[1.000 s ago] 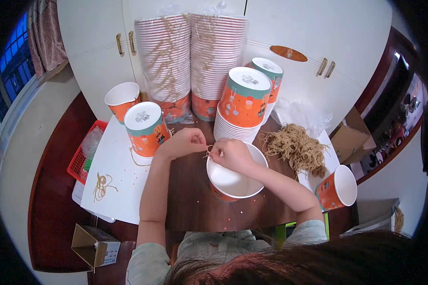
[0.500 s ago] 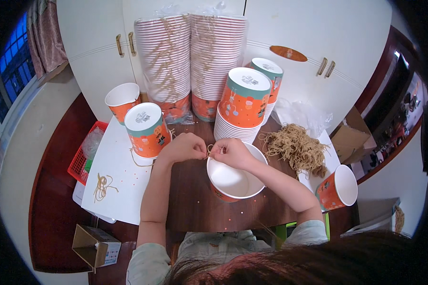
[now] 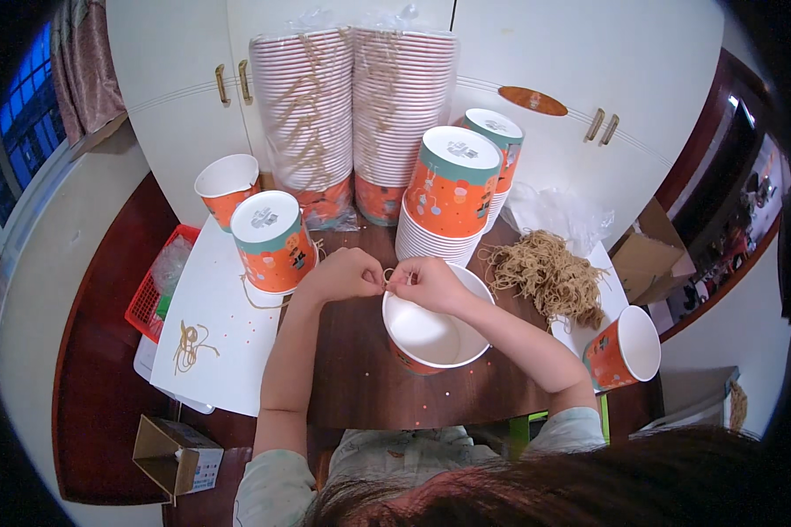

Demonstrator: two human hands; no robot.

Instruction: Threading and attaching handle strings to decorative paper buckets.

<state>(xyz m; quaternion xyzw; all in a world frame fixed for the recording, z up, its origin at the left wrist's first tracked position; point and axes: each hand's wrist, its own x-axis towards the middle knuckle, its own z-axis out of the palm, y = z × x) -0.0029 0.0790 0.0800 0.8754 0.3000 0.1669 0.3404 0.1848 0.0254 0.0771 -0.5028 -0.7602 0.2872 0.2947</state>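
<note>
A white-lined paper bucket [image 3: 410, 326] with an orange outside stands open end up on the brown table [image 3: 343, 369]. At its far left rim my left hand [image 3: 350, 276] pinches a thin tan string [image 3: 388, 275], its fingers closed. My right hand [image 3: 428, 284] lies over the same rim, thumb and fingers pinched on the string, a small loop of which shows between the hands. The fingertips partly hide how the string meets the rim. Left of my left hand sits an upside-down orange and green bucket [image 3: 277, 262] with string trailing at its base.
Tall bagged stacks of buckets [image 3: 312, 114] stand at the back. Nearer right are upside-down stacked buckets [image 3: 455, 189], a tangled heap of tan string [image 3: 549, 274] and a tilted bucket [image 3: 608, 356] at the table's edge. Loose strings [image 3: 189, 347] lie on the white surface at left.
</note>
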